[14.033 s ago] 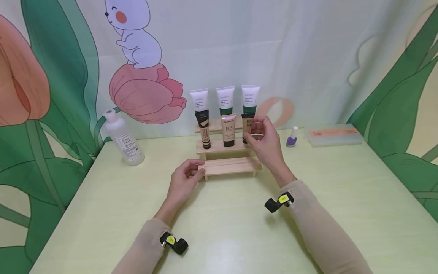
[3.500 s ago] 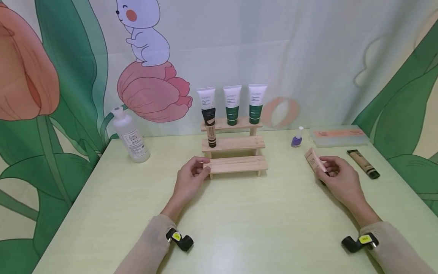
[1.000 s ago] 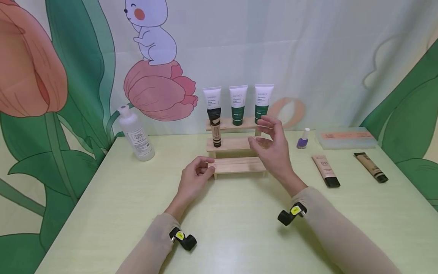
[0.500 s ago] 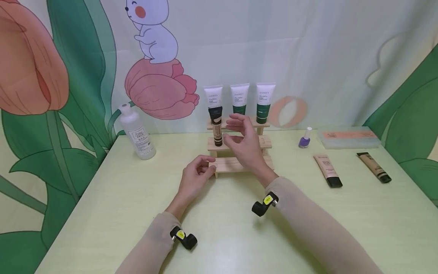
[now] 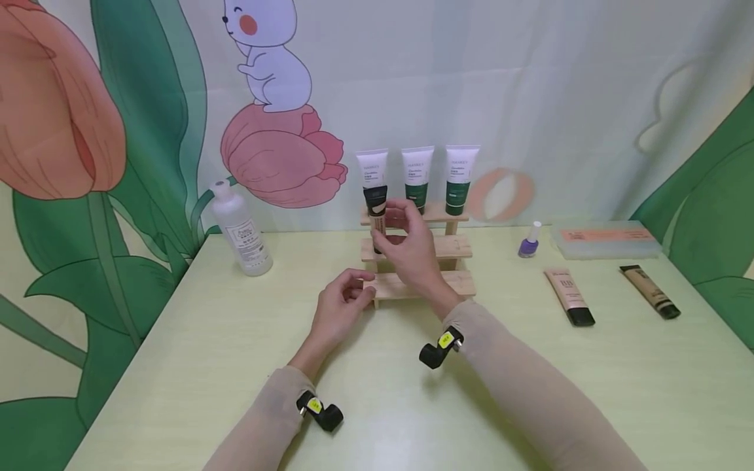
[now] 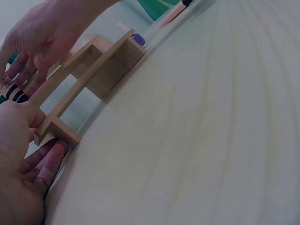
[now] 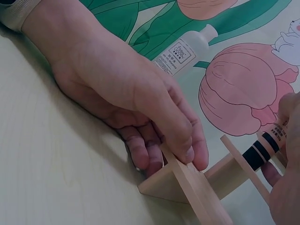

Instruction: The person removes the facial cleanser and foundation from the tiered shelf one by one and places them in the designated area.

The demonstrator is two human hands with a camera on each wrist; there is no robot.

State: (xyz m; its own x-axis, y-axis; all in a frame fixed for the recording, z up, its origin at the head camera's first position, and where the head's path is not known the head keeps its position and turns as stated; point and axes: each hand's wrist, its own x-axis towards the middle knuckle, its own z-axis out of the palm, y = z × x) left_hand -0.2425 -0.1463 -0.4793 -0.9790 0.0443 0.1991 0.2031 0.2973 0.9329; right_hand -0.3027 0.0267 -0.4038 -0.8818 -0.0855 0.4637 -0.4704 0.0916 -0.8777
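Your right hand (image 5: 411,248) grips the black-and-tan tube (image 5: 376,201) on the wooden stand (image 5: 455,246)

Well to the left of the wooden stand, you have a white bottle (image 5: 244,232) on the tabletop (image 5: 383,425); its label is mostly too fine to read, though a line seems to say "GEL REMOVER". At the stand's lower left corner, your left hand (image 5: 338,305) holds the end of the bottom step, thumb above and fingers below. Your black-and-tan tube is upright at the left end of the stand's middle step, pinched between thumb and fingers; its small print is illegible. Along the stand's top step are three white-and-green tubes (image 5: 462,176), each apparently marked "HANKEY", the left one partly hidden behind your gripped tube. To the right of the stand, you have a purple nail polish bottle (image 5: 528,244), then a pink tube (image 5: 569,297) lettered "BB", lying nearer you than the polish. Farther right of the stand are a clear box (image 5: 607,249), its orange label unreadable, and a second black-and-tan tube (image 5: 650,292), lying flat, its writing too small to make out.
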